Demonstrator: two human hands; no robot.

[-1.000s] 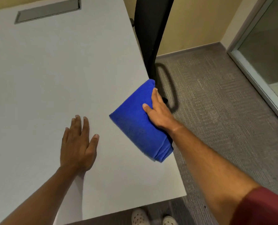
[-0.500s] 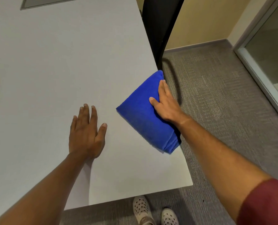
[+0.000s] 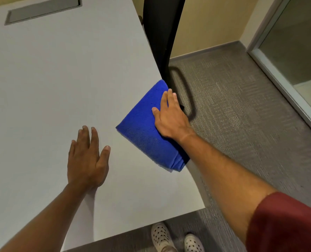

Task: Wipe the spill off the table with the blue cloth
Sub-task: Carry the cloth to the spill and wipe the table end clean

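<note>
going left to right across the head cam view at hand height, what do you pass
left hand flat on the table → blue cloth → right hand on the cloth at the table's right edge → grey carpet → glass partition

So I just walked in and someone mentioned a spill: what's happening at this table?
A person is wiping the table with a folded blue cloth. Their right hand lies flat on the cloth at the table's right edge, beside a black chair. Their left hand rests open and flat on the tabletop. No spill shows on the bare surface.
</note>
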